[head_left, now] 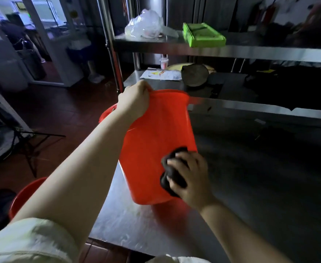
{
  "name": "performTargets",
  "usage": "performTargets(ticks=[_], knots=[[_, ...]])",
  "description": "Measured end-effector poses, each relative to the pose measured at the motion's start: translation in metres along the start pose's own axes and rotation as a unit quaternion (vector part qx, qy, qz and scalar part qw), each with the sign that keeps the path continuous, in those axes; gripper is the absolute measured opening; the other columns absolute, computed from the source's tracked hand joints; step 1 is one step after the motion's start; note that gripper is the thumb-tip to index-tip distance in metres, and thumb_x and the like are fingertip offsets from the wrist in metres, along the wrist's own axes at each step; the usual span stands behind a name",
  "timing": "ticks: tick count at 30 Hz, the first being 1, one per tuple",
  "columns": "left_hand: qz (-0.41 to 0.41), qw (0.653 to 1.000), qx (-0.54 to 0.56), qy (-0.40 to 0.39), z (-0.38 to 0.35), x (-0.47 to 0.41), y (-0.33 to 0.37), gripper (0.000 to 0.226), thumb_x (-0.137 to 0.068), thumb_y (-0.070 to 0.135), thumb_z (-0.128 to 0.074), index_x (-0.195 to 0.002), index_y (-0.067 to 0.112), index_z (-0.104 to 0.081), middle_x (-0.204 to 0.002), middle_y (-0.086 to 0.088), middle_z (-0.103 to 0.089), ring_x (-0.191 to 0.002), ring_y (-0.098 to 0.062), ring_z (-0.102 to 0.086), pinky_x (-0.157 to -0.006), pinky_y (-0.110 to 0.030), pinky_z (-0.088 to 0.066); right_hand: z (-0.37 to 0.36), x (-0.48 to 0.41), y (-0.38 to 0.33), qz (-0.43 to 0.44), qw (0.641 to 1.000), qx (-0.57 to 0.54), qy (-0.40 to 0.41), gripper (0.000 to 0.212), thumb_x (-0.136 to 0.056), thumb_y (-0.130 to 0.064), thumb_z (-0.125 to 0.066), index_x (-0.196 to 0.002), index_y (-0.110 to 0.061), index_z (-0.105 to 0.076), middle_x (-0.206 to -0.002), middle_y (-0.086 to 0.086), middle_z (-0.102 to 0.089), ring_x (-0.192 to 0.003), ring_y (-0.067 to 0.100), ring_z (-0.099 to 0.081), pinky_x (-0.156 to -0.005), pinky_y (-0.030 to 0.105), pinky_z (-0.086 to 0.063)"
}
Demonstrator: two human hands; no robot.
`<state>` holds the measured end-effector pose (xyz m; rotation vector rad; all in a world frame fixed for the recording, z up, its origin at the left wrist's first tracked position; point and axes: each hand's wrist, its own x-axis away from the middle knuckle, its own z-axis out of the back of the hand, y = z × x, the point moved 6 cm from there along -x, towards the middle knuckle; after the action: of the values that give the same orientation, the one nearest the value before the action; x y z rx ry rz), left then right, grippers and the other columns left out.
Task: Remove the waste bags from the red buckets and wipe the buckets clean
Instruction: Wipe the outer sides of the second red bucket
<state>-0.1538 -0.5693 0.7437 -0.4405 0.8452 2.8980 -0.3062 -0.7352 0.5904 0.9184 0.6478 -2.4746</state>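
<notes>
A red bucket [156, 137] lies tilted on the steel table [137, 224], its mouth facing away from me and its base toward me. My left hand [135, 101] grips the bucket's far rim. My right hand [190, 177] presses a dark cloth [172, 173] against the bucket's outer wall near the base. A second red bucket [106, 112] shows behind my left arm, and a third red bucket [24, 194] stands on the floor at lower left. No waste bag is visible in the held bucket.
A steel shelf [232, 52] above the table carries a clear plastic bag [146, 25] and a green box [203, 35]. A dark round object [194, 74] and a white paper [161, 74] lie at the table's back. A folding stand [28, 145] is on the floor at left.
</notes>
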Motion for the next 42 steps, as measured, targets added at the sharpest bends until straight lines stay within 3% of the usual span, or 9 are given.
performTargets(ticks=[4, 8, 14, 17, 23, 27, 35, 38, 42], knots=[[-0.030, 0.999, -0.036, 0.024, -0.009, 0.009, 0.011, 0.030, -0.093, 0.054, -0.045, -0.109, 0.033, -0.058, -0.107, 0.006, -0.068, -0.104, -0.023, -0.060, -0.093, -0.038, -0.037, 0.001, 0.032, 0.007, 0.064, 0.997, 0.013, -0.048, 0.041, -0.087, -0.047, -0.054, -0.125, -0.033, -0.051, -0.133, -0.001, -0.045, -0.120, 0.032, -0.042, -0.104, 0.044, -0.030], [-0.091, 0.995, 0.020, 0.034, -0.014, 0.018, 0.035, 0.023, -0.089, 0.044, -0.059, -0.106, 0.030, -0.065, -0.105, 0.013, -0.068, -0.101, -0.011, -0.059, -0.084, -0.027, -0.040, 0.024, -0.033, 0.025, -0.024, 1.000, 0.010, 0.008, 0.043, -0.086, -0.044, -0.055, -0.126, -0.030, -0.050, -0.129, 0.002, -0.046, -0.117, 0.031, -0.042, -0.105, 0.039, -0.028], [-0.080, 0.965, 0.240, -0.075, -0.027, 0.016, 0.036, 0.030, -0.071, 0.036, -0.063, -0.087, 0.011, -0.063, -0.072, 0.010, -0.055, -0.071, -0.012, -0.049, -0.070, -0.031, -0.041, 0.058, -0.085, 0.031, -0.095, 0.990, 0.080, 0.067, 0.043, -0.085, -0.048, -0.054, -0.124, -0.029, -0.054, -0.131, 0.005, -0.049, -0.116, 0.035, -0.041, -0.098, 0.045, -0.032], [-0.078, 0.988, 0.128, -0.028, -0.020, 0.014, 0.043, 0.021, -0.075, 0.036, -0.053, -0.083, 0.018, -0.058, -0.076, 0.006, -0.058, -0.074, -0.020, -0.050, -0.069, -0.033, -0.041, 0.043, -0.053, 0.019, -0.085, 0.990, 0.091, 0.063, 0.045, -0.079, -0.046, -0.060, -0.122, -0.033, -0.054, -0.130, 0.002, -0.052, -0.114, 0.034, -0.044, -0.096, 0.041, -0.032], [-0.142, 0.988, -0.044, 0.039, -0.038, 0.029, 0.059, 0.032, -0.095, 0.054, -0.034, -0.117, 0.040, -0.053, -0.117, 0.006, -0.062, -0.114, -0.029, -0.049, -0.091, -0.041, -0.030, 0.017, 0.048, -0.004, 0.007, 0.995, 0.098, 0.025, 0.045, -0.078, -0.044, -0.064, -0.121, -0.035, -0.052, -0.132, -0.002, -0.045, -0.118, 0.033, -0.042, -0.097, 0.049, -0.038], [-0.142, 0.987, -0.015, 0.076, -0.038, 0.035, 0.063, 0.029, -0.095, 0.055, -0.039, -0.105, 0.036, -0.058, -0.111, 0.010, -0.065, -0.108, -0.025, -0.049, -0.089, -0.036, -0.026, 0.016, 0.049, -0.004, 0.028, 0.995, 0.099, 0.002, 0.043, -0.082, -0.044, -0.062, -0.122, -0.034, -0.050, -0.133, -0.001, -0.042, -0.119, 0.034, -0.039, -0.096, 0.052, -0.036], [-0.115, 0.986, 0.049, 0.114, -0.024, 0.047, 0.047, 0.027, -0.091, 0.055, -0.049, -0.088, 0.030, -0.059, -0.087, 0.013, -0.062, -0.099, -0.022, -0.051, -0.090, -0.034, -0.026, 0.051, -0.080, 0.011, -0.084, 0.991, 0.055, 0.086, 0.043, -0.080, -0.043, -0.067, -0.121, -0.030, -0.062, -0.129, 0.002, -0.053, -0.117, 0.033, -0.041, -0.100, 0.044, -0.033], [-0.089, 0.986, 0.079, 0.118, -0.018, 0.046, 0.031, 0.024, -0.088, 0.052, -0.057, -0.085, 0.029, -0.062, -0.072, 0.017, -0.053, -0.096, -0.018, -0.051, -0.089, -0.032, -0.026, 0.043, -0.069, -0.005, -0.079, 0.990, 0.067, 0.096, 0.045, -0.078, -0.042, -0.067, -0.122, -0.031, -0.063, -0.130, 0.000, -0.054, -0.118, 0.033, -0.042, -0.099, 0.045, -0.036], [-0.097, 0.992, 0.054, 0.067, -0.002, 0.037, 0.027, 0.015, -0.089, 0.042, -0.057, -0.088, 0.027, -0.062, -0.084, 0.007, -0.059, -0.093, -0.026, -0.057, -0.081, -0.036, -0.044, 0.020, -0.003, -0.022, -0.018, 0.995, 0.058, 0.079, 0.048, -0.074, -0.041, -0.069, -0.120, -0.034, -0.058, -0.129, 0.000, -0.054, -0.114, 0.036, -0.047, -0.095, 0.051, -0.040]])
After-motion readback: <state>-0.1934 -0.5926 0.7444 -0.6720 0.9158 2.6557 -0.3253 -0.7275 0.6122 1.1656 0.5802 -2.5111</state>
